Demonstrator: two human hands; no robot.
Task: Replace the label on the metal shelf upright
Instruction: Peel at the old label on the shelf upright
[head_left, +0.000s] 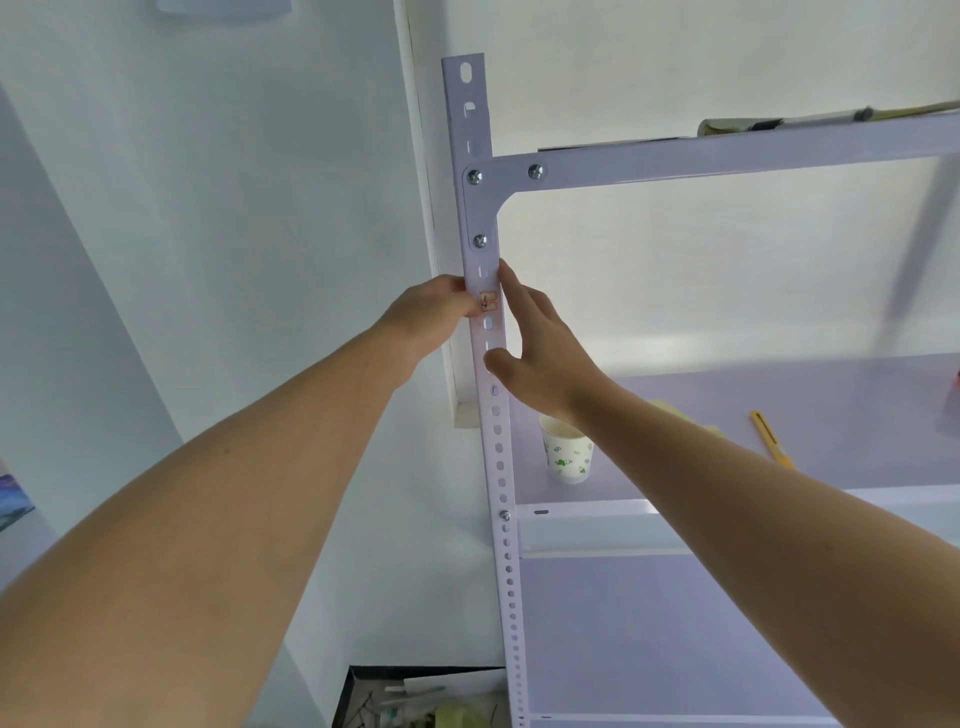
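Upright (498, 470) stands near-vertical, small red-edged label (488, 301) on its front face — left hand (431, 317) fingers clench the upright's edge at the label, right hand (540, 353) fingers straight alongside

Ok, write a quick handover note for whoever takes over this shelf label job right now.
Left hand: fingertips at the left edge of the label; I cannot tell whether it is pinching or pressing.
Right hand: fingers straight along the right edge of the upright, thumb on its front.
The label sits on the upright, just below the lowest bolt. Old or new, I cannot tell.
Left to do: if old, peel it and fit the new one; if new, press it flat.
A paper cup and a yellow knife lie on the shelf.
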